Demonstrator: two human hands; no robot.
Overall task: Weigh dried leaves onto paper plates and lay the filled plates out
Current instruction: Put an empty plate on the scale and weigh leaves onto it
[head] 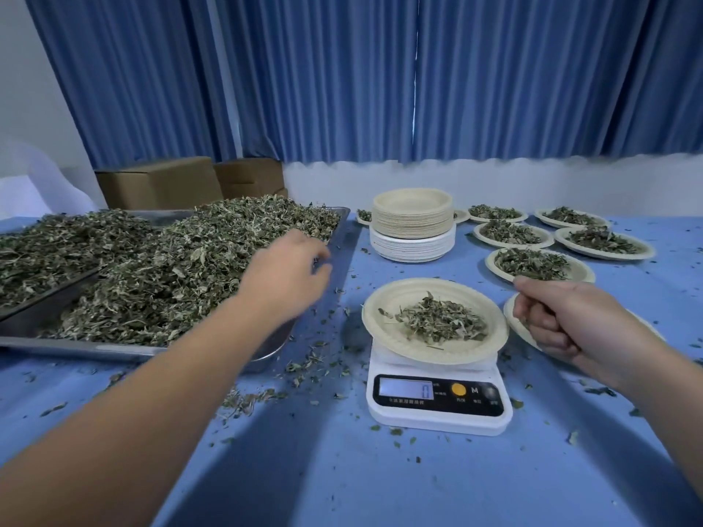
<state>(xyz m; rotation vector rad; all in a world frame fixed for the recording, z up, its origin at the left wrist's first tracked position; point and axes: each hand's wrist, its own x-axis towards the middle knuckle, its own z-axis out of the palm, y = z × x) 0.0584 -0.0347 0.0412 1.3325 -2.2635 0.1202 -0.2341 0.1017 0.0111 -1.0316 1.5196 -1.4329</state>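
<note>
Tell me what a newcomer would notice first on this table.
The big heap of dried leaves fills the metal tray on the left, with the left hand over it. At centre a paper plate of leaves sits on the white scale, the stack of empty plates behind it. Filled plates are laid out at the right rear.

Person, head-camera view; two arms listed. Left arm (152, 393): bare along the whole visible length, forearm to wrist, stretched wide by the lens near the lower edge. Left grip (285, 275): bare, fingertips (323, 260) blurred. Right arm (654, 378): bare forearm, a shorter length visible, cut by the right edge. Right grip (551, 321): bare, finger creases and knuckles sharply rendered. Rest of body out of view.
</note>
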